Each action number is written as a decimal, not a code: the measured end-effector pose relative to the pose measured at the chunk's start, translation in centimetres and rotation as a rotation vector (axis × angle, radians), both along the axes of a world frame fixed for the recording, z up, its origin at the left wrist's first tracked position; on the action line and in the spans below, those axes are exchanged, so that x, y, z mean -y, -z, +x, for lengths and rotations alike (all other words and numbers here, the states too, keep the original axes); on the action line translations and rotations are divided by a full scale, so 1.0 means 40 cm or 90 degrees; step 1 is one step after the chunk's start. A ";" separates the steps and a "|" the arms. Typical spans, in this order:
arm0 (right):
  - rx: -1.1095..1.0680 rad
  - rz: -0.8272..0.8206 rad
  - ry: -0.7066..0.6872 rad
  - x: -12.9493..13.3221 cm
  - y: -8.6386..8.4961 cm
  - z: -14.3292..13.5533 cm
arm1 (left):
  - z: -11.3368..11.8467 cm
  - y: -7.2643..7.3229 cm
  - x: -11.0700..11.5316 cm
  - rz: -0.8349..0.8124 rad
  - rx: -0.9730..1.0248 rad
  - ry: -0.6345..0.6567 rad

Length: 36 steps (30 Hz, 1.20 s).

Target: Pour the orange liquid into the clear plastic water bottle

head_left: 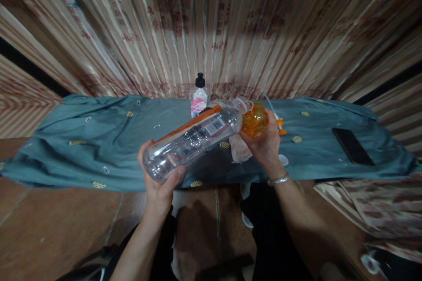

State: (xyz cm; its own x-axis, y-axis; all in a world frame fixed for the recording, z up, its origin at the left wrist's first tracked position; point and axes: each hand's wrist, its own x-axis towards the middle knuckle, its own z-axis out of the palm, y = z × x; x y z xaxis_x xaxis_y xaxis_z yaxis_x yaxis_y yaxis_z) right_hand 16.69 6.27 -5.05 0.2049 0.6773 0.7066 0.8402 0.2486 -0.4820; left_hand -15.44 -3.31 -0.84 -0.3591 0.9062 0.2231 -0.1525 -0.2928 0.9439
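My left hand [161,186] is wrapped round the base of a large clear plastic bottle [194,140] with an orange label and a barcode. The bottle is tilted, its neck pointing up and to the right. My right hand [267,142] grips a translucent orange bottle [254,119], held close against the clear bottle's neck. Whether the two mouths touch, and how much liquid is inside, I cannot tell. Below them on the cloth lies a pale crumpled cloth or tissue [240,148]. A white and orange spray nozzle [280,125] with a thin tube rests just beyond my right hand.
A clear bottle with a black cap and pink label [199,102] stands at the back of the cloth-covered table [99,140]. A dark phone [352,146] lies on the right, and a small white disc [282,160] near my right wrist. Pleated curtains [217,30] hang behind.
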 end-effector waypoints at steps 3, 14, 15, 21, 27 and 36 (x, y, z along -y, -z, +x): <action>-0.005 0.000 -0.004 0.000 0.000 0.000 | -0.002 0.002 -0.001 0.006 0.009 0.002; 0.003 0.014 0.007 0.001 0.001 -0.002 | -0.005 0.013 -0.002 0.016 -0.010 0.003; 0.005 0.015 0.007 0.000 0.002 -0.002 | -0.006 0.014 -0.002 0.017 -0.018 0.000; 0.005 0.027 0.004 -0.001 0.004 -0.001 | -0.009 0.011 -0.001 0.017 -0.040 0.001; 0.007 0.026 0.003 -0.003 0.006 0.001 | -0.002 0.001 0.001 0.011 -0.009 0.004; 0.001 0.026 0.009 -0.001 0.007 -0.003 | -0.030 0.025 -0.005 0.000 -0.039 0.023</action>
State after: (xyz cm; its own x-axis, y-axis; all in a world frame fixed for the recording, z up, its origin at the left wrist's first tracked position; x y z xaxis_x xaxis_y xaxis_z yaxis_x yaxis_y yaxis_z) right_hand 16.57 6.31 -5.35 0.2130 0.6452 0.7337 0.8446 0.2560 -0.4703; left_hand -16.63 -3.13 -1.83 -0.3110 0.9186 0.2440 -0.1049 -0.2883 0.9518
